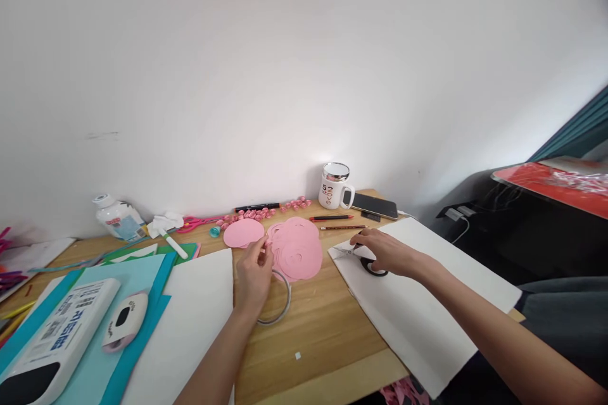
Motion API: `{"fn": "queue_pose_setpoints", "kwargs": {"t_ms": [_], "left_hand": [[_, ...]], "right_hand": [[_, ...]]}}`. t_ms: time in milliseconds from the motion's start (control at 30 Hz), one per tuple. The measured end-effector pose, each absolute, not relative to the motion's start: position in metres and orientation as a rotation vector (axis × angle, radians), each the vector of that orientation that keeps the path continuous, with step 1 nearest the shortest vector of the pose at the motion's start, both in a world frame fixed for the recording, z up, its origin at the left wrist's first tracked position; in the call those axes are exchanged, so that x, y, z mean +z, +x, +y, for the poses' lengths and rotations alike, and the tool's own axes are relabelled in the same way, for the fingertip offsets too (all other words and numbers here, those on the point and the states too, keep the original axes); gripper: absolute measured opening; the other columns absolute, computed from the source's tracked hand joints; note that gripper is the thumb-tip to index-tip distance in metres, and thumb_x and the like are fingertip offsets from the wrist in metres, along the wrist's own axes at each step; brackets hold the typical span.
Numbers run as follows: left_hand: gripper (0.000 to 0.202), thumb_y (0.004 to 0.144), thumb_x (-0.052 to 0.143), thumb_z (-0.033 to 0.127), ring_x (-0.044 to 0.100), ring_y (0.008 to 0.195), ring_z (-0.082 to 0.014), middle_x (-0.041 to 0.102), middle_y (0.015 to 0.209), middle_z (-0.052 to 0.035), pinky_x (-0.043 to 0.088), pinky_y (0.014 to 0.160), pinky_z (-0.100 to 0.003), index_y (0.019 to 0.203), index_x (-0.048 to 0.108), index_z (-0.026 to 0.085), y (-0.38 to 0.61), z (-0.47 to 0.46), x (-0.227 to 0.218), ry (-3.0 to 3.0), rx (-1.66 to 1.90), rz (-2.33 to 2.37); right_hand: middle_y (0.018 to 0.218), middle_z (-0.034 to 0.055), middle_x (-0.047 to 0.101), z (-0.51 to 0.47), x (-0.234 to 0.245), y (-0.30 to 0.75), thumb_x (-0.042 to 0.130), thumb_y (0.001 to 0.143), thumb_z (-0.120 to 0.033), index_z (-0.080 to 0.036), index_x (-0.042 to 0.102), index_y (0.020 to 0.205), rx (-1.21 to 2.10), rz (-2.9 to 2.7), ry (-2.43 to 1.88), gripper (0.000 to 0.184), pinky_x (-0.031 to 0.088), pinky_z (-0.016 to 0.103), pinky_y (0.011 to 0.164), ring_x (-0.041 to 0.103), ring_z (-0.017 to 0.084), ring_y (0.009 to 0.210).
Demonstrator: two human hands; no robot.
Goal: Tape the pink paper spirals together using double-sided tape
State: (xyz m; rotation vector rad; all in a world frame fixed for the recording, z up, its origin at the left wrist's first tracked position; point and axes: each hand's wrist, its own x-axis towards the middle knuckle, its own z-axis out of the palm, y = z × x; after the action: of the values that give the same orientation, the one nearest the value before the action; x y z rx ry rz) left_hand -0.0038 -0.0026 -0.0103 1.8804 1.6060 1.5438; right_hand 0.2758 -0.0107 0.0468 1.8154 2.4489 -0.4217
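My right hand (387, 252) is closed on the black handles of a pair of scissors (349, 252), whose partly spread blades lie over a white sheet (427, 304). My left hand (255, 272) is pinched at the left edge of a pile of pink paper circles (298, 253). Something small and pink shows at its fingertips, too small to make out. A grey roll of tape (287, 304) lies on the table beside the left wrist, partly hidden by it. Farther left is another pink paper disc (243, 233).
Behind the circles are small pink curls (297, 204), a black marker (256, 207) and a white mug (332, 190). A phone (377, 205) and pencils (332, 218) lie nearby. On the left are teal sheets (137, 272), a white case (66, 335) and a bottle (118, 218).
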Motion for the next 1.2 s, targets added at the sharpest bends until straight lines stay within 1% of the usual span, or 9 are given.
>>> {"fn": "queue_pose_setpoints", "kwargs": {"t_ms": [100, 200, 267, 333, 467, 733, 900, 1033, 1200], "left_hand": [[0.024, 0.078, 0.051, 0.025, 0.058, 0.056, -0.0122, 0.065, 0.076, -0.0036, 0.047, 0.056, -0.024, 0.095, 0.065, 0.017, -0.003, -0.003, -0.011, 1.908, 1.548, 1.607], [0.024, 0.078, 0.051, 0.027, 0.06, 0.059, -0.0128, 0.066, 0.077, -0.0035, 0.048, 0.056, -0.024, 0.095, 0.065, 0.018, -0.002, -0.004, -0.011, 1.903, 1.53, 1.609], [0.023, 0.078, 0.051, 0.027, 0.06, 0.06, -0.0133, 0.066, 0.077, -0.0037, 0.048, 0.056, -0.024, 0.093, 0.065, 0.017, -0.002, -0.005, -0.011, 1.901, 1.505, 1.618], [0.022, 0.077, 0.052, 0.027, 0.06, 0.061, -0.014, 0.066, 0.075, -0.0038, 0.048, 0.057, -0.024, 0.092, 0.065, 0.017, -0.001, -0.006, -0.011, 1.91, 1.485, 1.624], [0.022, 0.077, 0.053, 0.028, 0.06, 0.061, -0.0147, 0.067, 0.074, -0.0044, 0.048, 0.057, -0.025, 0.091, 0.066, 0.017, 0.0, -0.006, -0.01, 1.914, 1.471, 1.634], [0.022, 0.077, 0.053, 0.028, 0.06, 0.06, -0.0146, 0.067, 0.073, -0.0039, 0.047, 0.056, -0.025, 0.091, 0.066, 0.017, -0.001, -0.006, -0.011, 1.912, 1.464, 1.625], [0.022, 0.078, 0.053, 0.028, 0.059, 0.06, -0.0137, 0.066, 0.074, -0.004, 0.046, 0.054, -0.023, 0.091, 0.066, 0.017, 0.0, -0.007, -0.01, 1.893, 1.467, 1.603], [0.023, 0.077, 0.053, 0.028, 0.059, 0.06, -0.0136, 0.066, 0.074, -0.0046, 0.046, 0.052, -0.022, 0.093, 0.065, 0.016, 0.001, -0.008, -0.008, 1.853, 1.464, 1.54], [0.021, 0.075, 0.055, 0.028, 0.057, 0.056, -0.013, 0.064, 0.071, -0.0036, 0.046, 0.049, -0.022, 0.089, 0.065, 0.017, 0.007, -0.01, -0.007, 1.719, 1.419, 1.378]], "right_hand": [[0.102, 0.0099, 0.06, -0.006, 0.042, 0.276, 0.053, 0.064, 0.0, -0.02, 0.058, 0.108, -0.311, 2.465, 1.827, 0.048, 0.04, 0.029, 0.074, 0.053, 0.026, 0.099], [0.095, 0.0099, 0.061, 0.003, 0.035, 0.272, 0.049, 0.072, -0.004, -0.019, 0.064, 0.094, -0.226, 2.508, 1.928, 0.031, 0.04, 0.028, 0.069, 0.057, 0.024, 0.089], [0.092, 0.0091, 0.06, 0.01, 0.029, 0.268, 0.048, 0.076, -0.011, -0.018, 0.065, 0.085, -0.343, 2.591, 1.974, 0.021, 0.04, 0.026, 0.067, 0.058, 0.019, 0.08], [0.088, 0.0077, 0.059, 0.015, 0.022, 0.265, 0.049, 0.078, -0.015, -0.017, 0.065, 0.08, -0.519, 2.67, 1.974, 0.017, 0.041, 0.025, 0.067, 0.058, 0.016, 0.075], [0.085, 0.0067, 0.059, 0.021, 0.013, 0.263, 0.049, 0.077, -0.017, -0.016, 0.064, 0.076, -0.678, 2.683, 2.006, 0.016, 0.042, 0.026, 0.068, 0.057, 0.017, 0.075], [0.086, 0.006, 0.058, 0.027, 0.011, 0.263, 0.051, 0.077, -0.019, -0.017, 0.063, 0.076, -0.707, 2.609, 1.975, 0.013, 0.041, 0.023, 0.065, 0.057, 0.014, 0.07], [0.083, 0.0064, 0.057, 0.025, 0.013, 0.26, 0.047, 0.079, -0.02, -0.016, 0.06, 0.072, -0.669, 2.575, 1.957, 0.015, 0.039, 0.024, 0.065, 0.057, 0.016, 0.074], [0.085, 0.0066, 0.056, 0.021, 0.012, 0.259, 0.041, 0.083, -0.019, -0.015, 0.057, 0.075, -0.611, 2.578, 1.932, 0.019, 0.038, 0.023, 0.064, 0.057, 0.016, 0.074], [0.086, 0.0072, 0.055, 0.018, 0.004, 0.26, 0.036, 0.087, -0.022, -0.015, 0.055, 0.079, -0.522, 2.613, 1.903, 0.022, 0.038, 0.024, 0.063, 0.057, 0.016, 0.073]]}}
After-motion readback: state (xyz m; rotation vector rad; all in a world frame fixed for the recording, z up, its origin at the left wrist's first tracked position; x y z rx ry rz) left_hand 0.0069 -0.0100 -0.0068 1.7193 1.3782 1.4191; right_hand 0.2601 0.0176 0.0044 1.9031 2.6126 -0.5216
